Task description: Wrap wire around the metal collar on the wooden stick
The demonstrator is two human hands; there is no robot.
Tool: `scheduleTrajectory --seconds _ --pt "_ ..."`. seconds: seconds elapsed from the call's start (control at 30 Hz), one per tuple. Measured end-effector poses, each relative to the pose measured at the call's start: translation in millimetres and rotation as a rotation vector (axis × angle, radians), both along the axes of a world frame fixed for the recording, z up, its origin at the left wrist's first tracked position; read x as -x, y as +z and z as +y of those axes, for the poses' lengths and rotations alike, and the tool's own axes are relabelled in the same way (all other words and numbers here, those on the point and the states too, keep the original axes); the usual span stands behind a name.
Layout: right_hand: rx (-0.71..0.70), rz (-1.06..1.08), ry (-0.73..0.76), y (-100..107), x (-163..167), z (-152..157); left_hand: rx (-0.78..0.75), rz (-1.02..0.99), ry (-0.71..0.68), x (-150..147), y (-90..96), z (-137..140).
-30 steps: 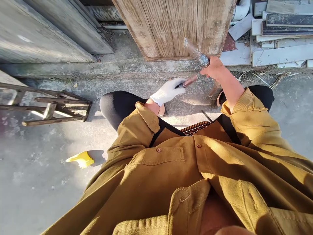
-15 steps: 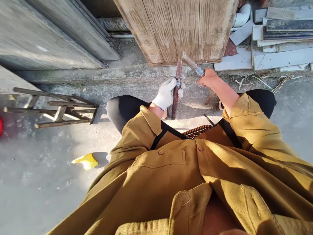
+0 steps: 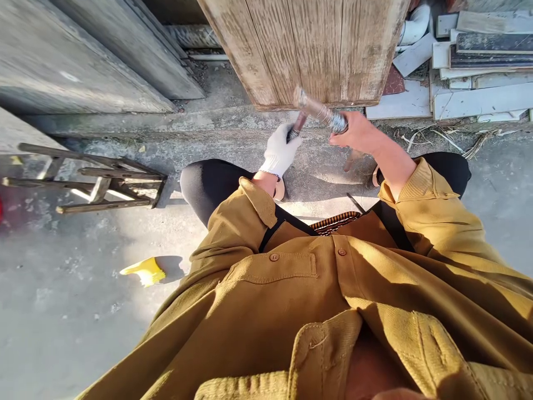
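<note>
My left hand point(image 3: 280, 149), in a white knit glove, is closed around a dark reddish-brown stick point(image 3: 296, 126) bound with wire. Most of that stick is hidden by the glove; its upper end slants up to the right. My bare right hand point(image 3: 353, 133) grips a paler stick point(image 3: 314, 106), its lower part wound with silvery wire. This stick's blurred far end points up and left, overlapping the tip of the dark one from my view. Whether the two touch, I cannot tell. A brownish blurred thing point(image 3: 353, 160) shows just below my right hand.
In front leans a weathered plank panel point(image 3: 308, 50). Grey boards point(image 3: 104, 61) lean at the left, above a small wooden stool point(image 3: 104, 178) lying on its side. A yellow plastic piece point(image 3: 145, 271) lies on the concrete. Stacked tiles and boards point(image 3: 478, 100) are at the right.
My left hand has turned, so the dark stick's lower part no longer shows. My right hand has shifted slightly left, bringing the pale stick's end over the dark stick's tip.
</note>
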State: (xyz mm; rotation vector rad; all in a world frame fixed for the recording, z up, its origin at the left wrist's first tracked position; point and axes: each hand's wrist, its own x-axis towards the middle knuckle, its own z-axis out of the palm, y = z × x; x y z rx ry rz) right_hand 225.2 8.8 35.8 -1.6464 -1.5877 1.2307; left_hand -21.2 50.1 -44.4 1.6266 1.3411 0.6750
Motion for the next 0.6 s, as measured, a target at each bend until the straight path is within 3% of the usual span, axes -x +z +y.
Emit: scheduleTrajectory --seconds 0.1,0.17,0.23,0.37,0.5,0.6 --pt "-0.072 -0.008 -0.123 40 -18 -1 -0.077 0.245 -0.223 -1 8.5 -3" --pt "-0.110 -0.030 -0.234 52 -32 2 -0.074 0.239 -0.393 -3 13.8 -7" --pt "-0.123 -0.068 -0.315 53 -46 7 -0.028 0.142 -0.477 -4 17.9 -12" --pt "0.034 -0.319 -0.429 37 -63 17 0.173 -0.213 -0.329 -6 22.8 -19" --pt "0.197 -0.418 -0.362 30 -63 22 0.364 -0.608 -0.116 -9 24.6 -22" --pt "0.245 -0.503 -0.275 30 -58 21 0.448 -0.747 -0.044 -10 24.9 -23"
